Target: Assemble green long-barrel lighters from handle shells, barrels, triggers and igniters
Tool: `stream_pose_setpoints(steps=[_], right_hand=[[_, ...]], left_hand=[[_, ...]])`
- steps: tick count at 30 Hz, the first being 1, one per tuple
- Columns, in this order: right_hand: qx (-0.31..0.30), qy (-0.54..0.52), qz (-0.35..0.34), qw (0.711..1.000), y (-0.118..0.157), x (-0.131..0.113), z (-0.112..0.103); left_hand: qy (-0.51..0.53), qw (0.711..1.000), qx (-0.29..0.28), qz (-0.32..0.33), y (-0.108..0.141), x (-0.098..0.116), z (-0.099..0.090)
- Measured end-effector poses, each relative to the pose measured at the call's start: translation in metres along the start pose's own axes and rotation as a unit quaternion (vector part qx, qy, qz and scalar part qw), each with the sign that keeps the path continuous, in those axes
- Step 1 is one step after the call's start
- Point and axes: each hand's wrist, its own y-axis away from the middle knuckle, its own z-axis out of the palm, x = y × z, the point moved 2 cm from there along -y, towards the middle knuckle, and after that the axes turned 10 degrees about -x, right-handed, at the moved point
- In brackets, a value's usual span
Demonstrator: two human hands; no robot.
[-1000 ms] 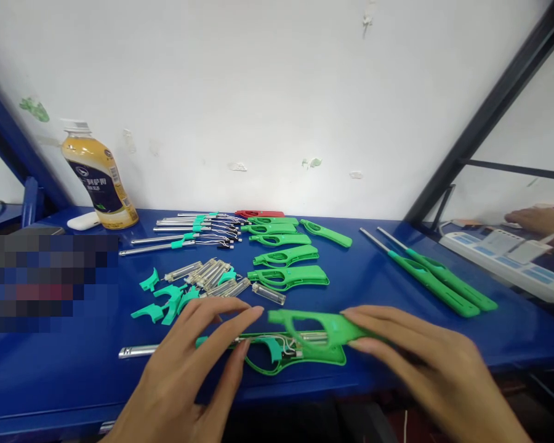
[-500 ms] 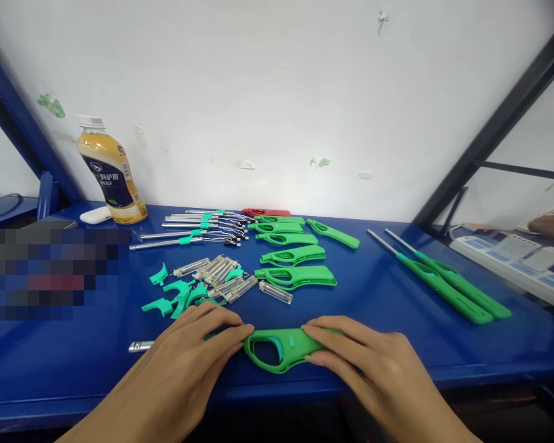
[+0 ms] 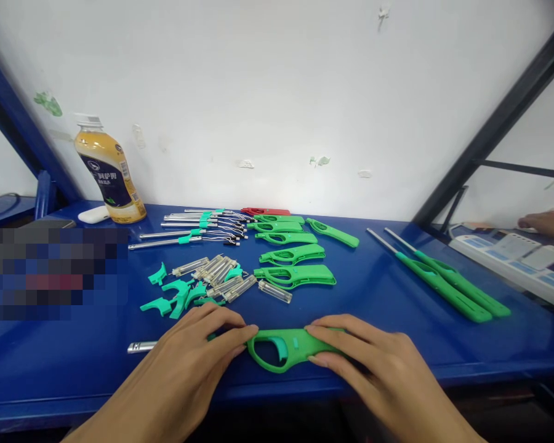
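Observation:
A green long-reach lighter lies crosswise at the table's front edge, held from both ends. My left hand is closed around its front end, where the metal tube sticks out to the left from under the hand. My right hand pinches the handle, thumb below and fingers on top. A teal trigger shows inside the loop of the lighter. Beyond the hands lie loose teal triggers, clear fuel tanks and a green handle shell.
Metal tubes with wires and more green shells lie farther back beside a red shell. Two lighters with tubes rest at right. A drink bottle stands at back left. Another person's hand is by a white power strip.
My hands and the lighter have shifted very slightly to the right in view. Its two halves look closer together along the lower edge. The other person's hand has moved a little left.

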Motion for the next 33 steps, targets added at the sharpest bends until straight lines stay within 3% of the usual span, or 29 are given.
stream_pose_setpoints(steps=[10, 18, 25, 33], right_hand=[[-0.058, -0.088, 0.019, 0.994, -0.006, -0.003, -0.005], [-0.081, -0.138, 0.052, 0.986, -0.008, -0.001, -0.007], [-0.068, -0.139, 0.053, 0.987, -0.003, 0.006, 0.000], [-0.036, -0.172, 0.035, 0.984, -0.002, 0.011, 0.002]], left_hand=[[0.025, 1.000, -0.013, -0.008, -0.001, -0.001, 0.005], [-0.064, 0.997, -0.031, 0.014, 0.004, 0.003, 0.000], [-0.196, 0.980, -0.022, -0.038, 0.028, 0.001, -0.013], [-0.207, 0.978, -0.009, 0.017, 0.018, 0.001, -0.008]])
